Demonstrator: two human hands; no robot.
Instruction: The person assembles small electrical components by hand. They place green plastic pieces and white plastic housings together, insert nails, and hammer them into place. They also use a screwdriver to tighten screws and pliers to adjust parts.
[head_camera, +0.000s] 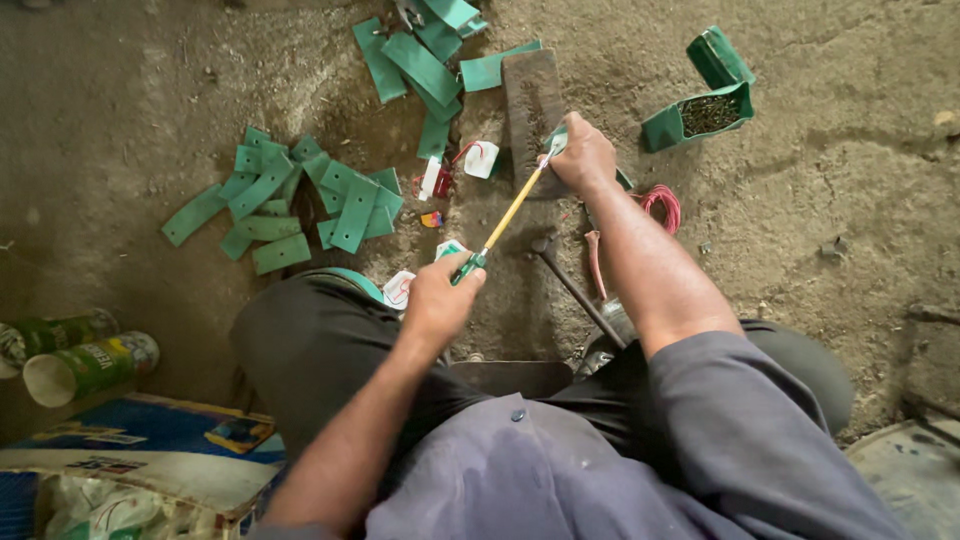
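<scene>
My dark trousers and grey-blue shirt fill the near edge, with a printed cardboard box and two green cans lying off to my left on the dirt floor. My left hand is closed around the green handle end of a long yellow-shafted tool, fingers wrapped tight about it. The shaft slants up and to the right to my right hand, whose fingers are curled shut, pinching a small green strip down against the dark flat block where the tool's tip meets it. A hammer lies on the ground just beside my right forearm, and a coil of red wire sits behind that arm. Farther left, a heap of cut green strips is scattered on the floor; another heap lies beyond the block. Far right, an open green box of small nails rests on its side.
</scene>
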